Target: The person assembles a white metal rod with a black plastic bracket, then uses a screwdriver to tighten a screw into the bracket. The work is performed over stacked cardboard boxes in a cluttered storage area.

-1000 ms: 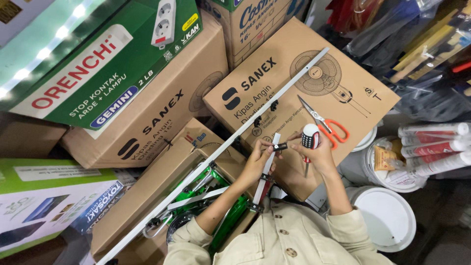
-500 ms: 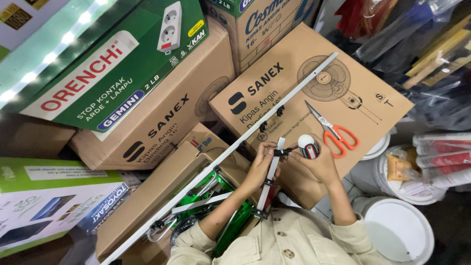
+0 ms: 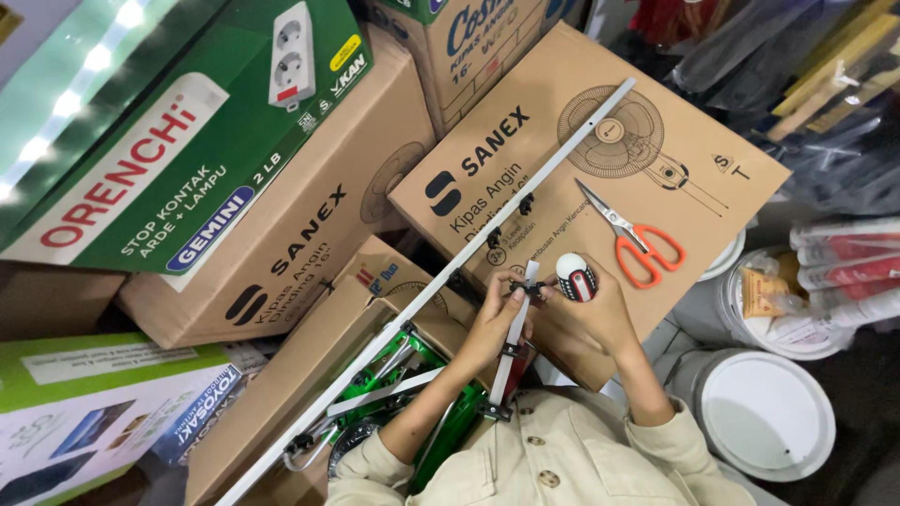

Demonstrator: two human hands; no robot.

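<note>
Pinching a short white rail (image 3: 515, 330) near its upper end, the left hand (image 3: 494, 323) has its fingers (image 3: 514, 293) clenched around the strip where a small black clip (image 3: 534, 288) sits on it. The right hand (image 3: 592, 314) is wrapped around a screwdriver with a black, white and red handle (image 3: 576, 276), its fingers closed on the grip, and the tool's front end points left toward that clip, so the two hands almost meet there. Whether the tip actually touches the clip cannot be made out.

The short rail's long axis runs from the fingers down toward the person's chest, slightly tilted, with more black clips lower along it. The left hand is the one on the rail; the right is just beside it.

Just beyond the fingers, a long white rail (image 3: 450, 272) lies diagonally across a brown fan carton (image 3: 712, 178), from far upper right to lower left. Orange-handled scissors (image 3: 636, 240) rest on the carton just right of the right hand. Farther right stand white buckets (image 3: 769, 412); well to the left are a green carton (image 3: 187, 141) and other brown boxes (image 3: 281, 253).
</note>
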